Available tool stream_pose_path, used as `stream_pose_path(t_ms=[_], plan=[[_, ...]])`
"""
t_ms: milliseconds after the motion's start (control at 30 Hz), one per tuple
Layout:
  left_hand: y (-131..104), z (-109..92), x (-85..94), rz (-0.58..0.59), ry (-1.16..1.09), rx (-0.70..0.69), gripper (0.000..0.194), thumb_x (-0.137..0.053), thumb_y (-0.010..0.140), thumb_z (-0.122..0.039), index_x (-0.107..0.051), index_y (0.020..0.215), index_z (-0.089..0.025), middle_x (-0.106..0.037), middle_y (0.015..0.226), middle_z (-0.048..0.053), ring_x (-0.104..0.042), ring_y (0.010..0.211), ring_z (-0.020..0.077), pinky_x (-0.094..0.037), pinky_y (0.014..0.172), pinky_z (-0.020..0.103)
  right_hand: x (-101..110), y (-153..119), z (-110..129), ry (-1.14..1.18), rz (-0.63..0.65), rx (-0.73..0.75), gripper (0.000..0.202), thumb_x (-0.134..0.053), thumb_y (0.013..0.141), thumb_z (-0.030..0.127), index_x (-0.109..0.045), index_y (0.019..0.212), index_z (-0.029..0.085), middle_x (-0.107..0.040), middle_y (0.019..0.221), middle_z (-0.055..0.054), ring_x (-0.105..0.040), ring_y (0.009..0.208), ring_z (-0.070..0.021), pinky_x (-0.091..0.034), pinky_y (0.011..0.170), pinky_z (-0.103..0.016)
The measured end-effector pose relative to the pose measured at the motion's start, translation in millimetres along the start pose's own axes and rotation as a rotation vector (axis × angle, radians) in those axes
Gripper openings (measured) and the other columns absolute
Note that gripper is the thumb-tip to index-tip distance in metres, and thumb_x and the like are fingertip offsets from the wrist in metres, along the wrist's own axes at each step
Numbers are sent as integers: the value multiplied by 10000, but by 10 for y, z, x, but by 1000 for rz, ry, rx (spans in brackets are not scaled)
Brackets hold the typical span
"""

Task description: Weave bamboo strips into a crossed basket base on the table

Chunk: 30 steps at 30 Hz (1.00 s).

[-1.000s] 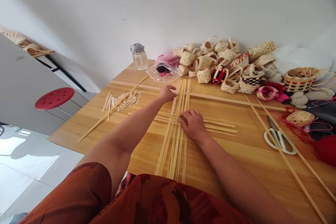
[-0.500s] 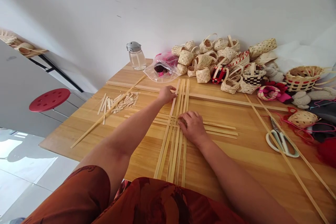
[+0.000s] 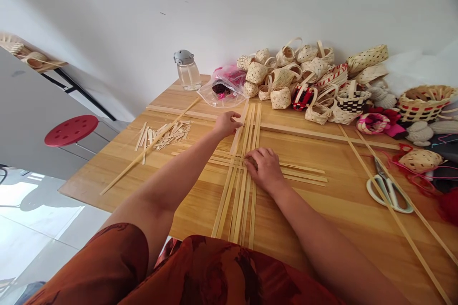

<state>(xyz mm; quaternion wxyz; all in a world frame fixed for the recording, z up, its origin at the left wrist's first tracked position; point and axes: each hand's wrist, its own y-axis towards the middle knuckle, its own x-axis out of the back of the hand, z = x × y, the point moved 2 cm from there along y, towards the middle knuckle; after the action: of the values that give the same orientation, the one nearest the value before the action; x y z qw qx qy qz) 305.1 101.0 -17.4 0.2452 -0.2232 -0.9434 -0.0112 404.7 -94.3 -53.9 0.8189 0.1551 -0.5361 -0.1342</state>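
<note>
Shifting slightly since half a second ago, the far end of the leftmost long strip [image 3: 236,144] is reaching nearer the clear bag [image 3: 223,97]. It is running alongside other flat strips [image 3: 239,162] that are crossing mid-worktop [image 3: 196,209]. The left hand [image 3: 228,124] is hovering at or touching its edge; the right hand [image 3: 265,167] is resting curled fingertips at the crossing. Whether either grip is pinching a strip cannot be told. Small woven baskets [image 3: 281,97] are sitting beyond; scissors [image 3: 390,193] are lying rightward.
</note>
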Motion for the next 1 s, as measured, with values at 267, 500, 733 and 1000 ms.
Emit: stream_pose_path(t_ms=[267, 500, 733, 1000], plan=[[-527, 318, 1067, -231, 104, -10, 346, -682, 864, -212, -633, 1207, -201, -623, 727, -41, -574, 543, 64, -515, 577, 205, 30, -2, 18, 25, 13, 2, 107, -622, 922, 304, -652, 988, 226, -645, 1027, -66, -521, 998, -262, -423, 864, -415], [-690, 846, 1970, -429, 362, 148, 339, -671, 864, -212, -651, 1200, -181, -612, 703, -55, -587, 614, 102, -497, 700, 266, 3, -7, 6, 20, 4, 13, 92, -624, 913, 282, -661, 980, 232, -645, 1005, -59, -531, 986, -256, -431, 892, -430], [-813, 659, 1705, -416, 612, -10, 369, -579, 900, -189, -624, 1262, -137, -624, 1246, 114, -493, 1237, 267, -338, 1091, 418, 13, -10, 18, 21, 7, 13, 107, -611, 913, 257, -671, 995, 224, -647, 1009, -64, -538, 989, -251, -430, 901, -419], [-725, 200, 287, 221, 481, -330, 99, -662, 843, -243, -749, 882, -216, -759, 874, 21, -688, 845, 187, -506, 817, 268, 40, -5, 32, 7, 35, 15, 156, -585, 946, 324, -667, 1028, 220, -646, 1038, -81, -542, 1003, -257, -425, 907, -415]])
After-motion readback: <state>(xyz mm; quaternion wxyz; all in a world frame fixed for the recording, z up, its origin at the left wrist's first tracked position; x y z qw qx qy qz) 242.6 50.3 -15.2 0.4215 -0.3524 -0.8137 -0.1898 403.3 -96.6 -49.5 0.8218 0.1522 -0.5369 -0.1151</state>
